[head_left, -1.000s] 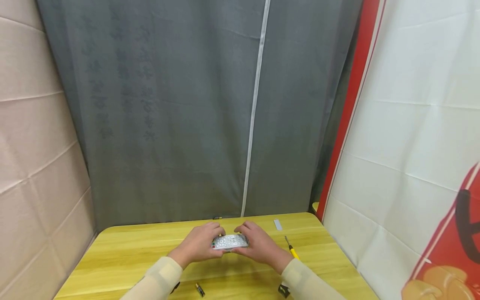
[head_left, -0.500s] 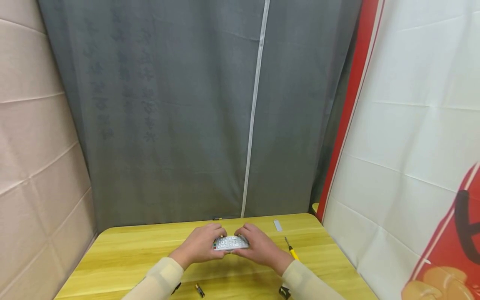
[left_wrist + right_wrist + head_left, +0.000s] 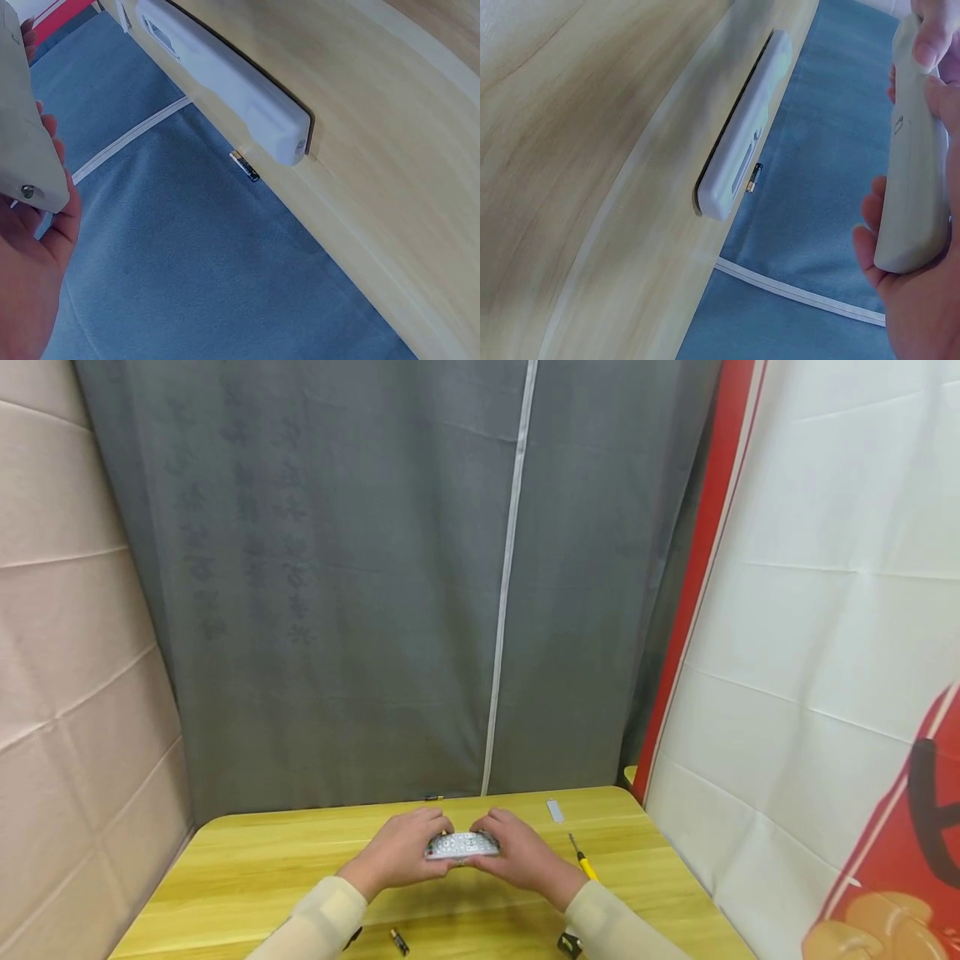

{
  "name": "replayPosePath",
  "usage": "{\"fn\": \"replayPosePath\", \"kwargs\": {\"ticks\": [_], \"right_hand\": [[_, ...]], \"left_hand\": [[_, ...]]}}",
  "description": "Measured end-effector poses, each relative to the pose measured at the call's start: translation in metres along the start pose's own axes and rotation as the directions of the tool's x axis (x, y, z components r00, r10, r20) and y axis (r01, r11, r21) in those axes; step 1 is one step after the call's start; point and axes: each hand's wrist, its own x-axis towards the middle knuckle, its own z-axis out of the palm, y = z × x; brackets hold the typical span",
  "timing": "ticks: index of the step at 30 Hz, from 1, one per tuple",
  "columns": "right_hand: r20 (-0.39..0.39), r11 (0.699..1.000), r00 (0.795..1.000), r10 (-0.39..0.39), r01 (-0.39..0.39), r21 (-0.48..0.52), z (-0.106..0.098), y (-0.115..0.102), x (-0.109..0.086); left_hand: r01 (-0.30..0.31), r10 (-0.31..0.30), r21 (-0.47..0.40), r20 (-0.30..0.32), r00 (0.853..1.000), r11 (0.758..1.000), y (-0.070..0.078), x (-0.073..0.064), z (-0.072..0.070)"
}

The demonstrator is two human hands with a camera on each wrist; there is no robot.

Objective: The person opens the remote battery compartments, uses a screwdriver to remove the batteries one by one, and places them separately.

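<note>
In the head view a silver-grey remote control (image 3: 462, 845) lies crosswise above the table, its buttons facing the head camera. My left hand (image 3: 401, 847) grips its left end and my right hand (image 3: 521, 853) its right end. Fingers curl over the far edge while both thumbs press along the near side. From the right wrist, the smooth underside of the remote control (image 3: 909, 180) shows, thumbs nearly meeting on it. The left wrist view shows one end of the remote control (image 3: 34, 150) with a small round metal spot.
A yellow-handled screwdriver (image 3: 587, 864) and a thin grey strip (image 3: 555, 811) lie right. Batteries lie at the far edge (image 3: 433, 797) and near front (image 3: 400, 941). A dark object (image 3: 570, 942) is by the right sleeve. Wrist views show a long white device (image 3: 232, 79) on the table.
The right fingers have drawn in over the remote control's far edge. The remote control has shifted very slightly right; both arms stay almost where they were.
</note>
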Motion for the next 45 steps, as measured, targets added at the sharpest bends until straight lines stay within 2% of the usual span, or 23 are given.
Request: {"fn": "replayPosePath", "kwargs": {"ticks": [7, 13, 20, 30, 36, 45], "right_hand": [[0.011, 1.0, 1.0, 0.023, -0.023, -0.002, -0.001, -0.001, 0.0], [0.024, 0.999, 0.999, 0.043, -0.043, 0.007, -0.003, -0.003, 0.0], [0.03, 0.998, 0.998, 0.058, -0.059, 0.028, -0.004, -0.004, -0.001], [0.041, 0.994, 0.996, 0.077, -0.079, 0.069, -0.007, -0.006, 0.0], [0.037, 0.997, 0.998, 0.047, -0.049, 0.062, -0.01, -0.005, 0.0], [0.001, 0.998, 1.0, -0.03, 0.03, -0.055, -0.011, -0.002, 0.0]], "left_hand": [[0.018, -0.018, -0.009, 0.019, 1.0, 1.0, 0.003, -0.002, -0.001], [0.007, -0.007, 0.0, 0.003, 1.0, 1.0, 0.004, -0.002, 0.0], [0.027, -0.027, -0.002, 0.017, 0.999, 1.0, 0.004, -0.003, 0.002], [0.042, -0.042, -0.01, 0.003, 0.999, 0.999, 0.007, -0.004, 0.0], [0.067, -0.067, -0.028, 0.027, 0.997, 0.997, 0.006, -0.004, -0.002], [0.075, -0.069, -0.096, 0.06, 0.996, 0.993, 0.004, -0.001, -0.003]]}}
